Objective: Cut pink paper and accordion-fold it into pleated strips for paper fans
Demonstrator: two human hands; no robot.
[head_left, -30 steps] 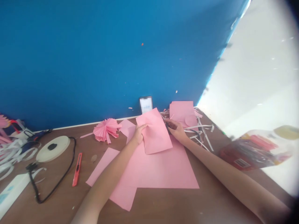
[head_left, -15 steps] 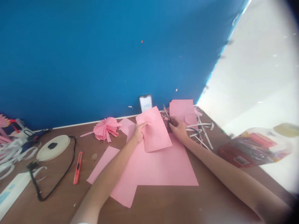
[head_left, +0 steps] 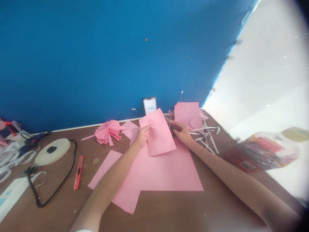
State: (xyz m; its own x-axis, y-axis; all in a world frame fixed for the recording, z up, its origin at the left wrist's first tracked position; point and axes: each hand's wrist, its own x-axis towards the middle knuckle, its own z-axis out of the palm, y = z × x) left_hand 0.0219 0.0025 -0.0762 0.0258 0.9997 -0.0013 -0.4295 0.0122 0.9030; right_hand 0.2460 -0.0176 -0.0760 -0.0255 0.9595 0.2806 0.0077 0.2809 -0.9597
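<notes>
Gripping the small pink sheet (head_left: 156,133) near its left edge, the left hand (head_left: 143,136) has its fingers bunched together and closed on the paper, which puckers slightly there. The sheet lies just ahead of both hands, between them, with its long axis running from near the body toward the blue wall (head_left: 96,58), leaning a little to the left at the far end. The left hand touches it at about mid-length, so it is the nearer hand. The right hand (head_left: 180,132) sits at the sheet's far right edge, its fingers curled around a dark handle (head_left: 173,128), possibly scissors, though the fingers hide most of it. The small sheet overlaps a large pink sheet (head_left: 169,174) on the brown tabletop (head_left: 169,209). Beyond the right hand are white paper strips (head_left: 205,132) and another pink sheet (head_left: 185,112) with a round piece (head_left: 196,122) on it. To the left lie a pink paper fan (head_left: 107,132), a round white disc (head_left: 51,151), a black cord (head_left: 54,193) and an orange craft knife (head_left: 78,172).
</notes>
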